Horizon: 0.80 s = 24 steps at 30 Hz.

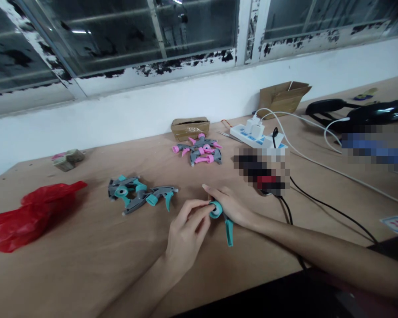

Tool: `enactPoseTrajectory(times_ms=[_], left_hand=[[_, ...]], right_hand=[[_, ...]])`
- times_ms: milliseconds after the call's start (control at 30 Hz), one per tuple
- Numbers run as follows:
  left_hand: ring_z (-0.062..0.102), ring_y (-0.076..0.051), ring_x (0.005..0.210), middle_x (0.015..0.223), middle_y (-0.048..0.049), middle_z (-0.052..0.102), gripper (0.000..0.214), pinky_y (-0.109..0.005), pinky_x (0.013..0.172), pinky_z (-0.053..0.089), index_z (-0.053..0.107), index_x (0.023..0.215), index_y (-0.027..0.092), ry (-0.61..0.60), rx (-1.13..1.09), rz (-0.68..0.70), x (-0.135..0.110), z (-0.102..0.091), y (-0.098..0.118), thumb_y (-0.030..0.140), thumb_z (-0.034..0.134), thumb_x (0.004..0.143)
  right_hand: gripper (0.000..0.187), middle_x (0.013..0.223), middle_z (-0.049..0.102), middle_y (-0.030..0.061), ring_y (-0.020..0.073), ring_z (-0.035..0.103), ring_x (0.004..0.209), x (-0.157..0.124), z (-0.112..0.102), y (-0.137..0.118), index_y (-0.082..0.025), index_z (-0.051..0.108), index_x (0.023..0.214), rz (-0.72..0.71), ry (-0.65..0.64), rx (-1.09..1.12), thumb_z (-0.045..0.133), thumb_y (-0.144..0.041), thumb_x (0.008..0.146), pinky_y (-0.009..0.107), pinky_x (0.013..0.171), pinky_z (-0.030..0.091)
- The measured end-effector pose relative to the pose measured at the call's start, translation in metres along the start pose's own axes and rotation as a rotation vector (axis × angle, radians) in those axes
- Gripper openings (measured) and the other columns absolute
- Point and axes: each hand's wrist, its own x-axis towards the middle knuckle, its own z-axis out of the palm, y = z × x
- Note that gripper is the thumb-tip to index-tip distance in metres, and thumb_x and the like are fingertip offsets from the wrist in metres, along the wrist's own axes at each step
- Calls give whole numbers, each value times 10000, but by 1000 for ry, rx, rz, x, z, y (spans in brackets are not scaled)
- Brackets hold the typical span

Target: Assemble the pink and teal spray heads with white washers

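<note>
The sprayer (220, 210) is just below the middle of the picture, its trigger (230, 233) pointing down and its long body mostly hidden by the right hand (234, 206) holding it, while the left hand (185, 232) has bunched fingertips touching its ring (215, 215) from the left, maybe pinching, I can't tell.

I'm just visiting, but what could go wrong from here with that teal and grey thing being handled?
The spray head might slip or twist, since the left hand only has its fingertips at the round collar while the right hand covers part of the body.

A sideways move of the right forearm could also drag the black cable that runs beneath it.
</note>
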Motion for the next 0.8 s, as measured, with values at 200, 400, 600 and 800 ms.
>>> enactPoseTrajectory(times_ms=[200, 400, 600, 800], left_hand=[[600, -118, 780, 926, -35, 579, 181, -233, 679, 527, 606, 933, 191, -30, -32, -38, 4, 0, 0, 75, 498, 846], [567, -87, 697, 918, -27, 545, 162, -200, 625, 509, 581, 932, 179, -51, -32, -52, 4, 1, 1, 76, 491, 845], [613, -132, 854, 984, -42, 583, 241, -262, 762, 532, 589, 1019, 202, -24, -18, 35, 2, 1, -4, 62, 499, 844], [636, -138, 874, 1007, -43, 610, 283, -261, 779, 539, 595, 1075, 209, -38, 73, 114, 1, 0, -8, 72, 504, 844]], right_hand=[[496, 474, 400, -39, 104, 405, 495, 1, 1, 0, -182, 436, 505, -10, -19, -8, 387, -529, 855, 256, 529, 304], [491, 486, 415, -32, 109, 410, 512, 1, 0, -2, -180, 453, 508, -11, -43, -3, 381, -519, 856, 255, 535, 314], [520, 462, 378, -48, 91, 376, 474, 5, -2, 3, -182, 420, 501, 3, -75, 89, 402, -593, 819, 237, 504, 306], [518, 476, 365, -55, 83, 349, 468, 11, -3, 7, -186, 389, 503, -16, -69, 88, 412, -613, 795, 233, 494, 294]])
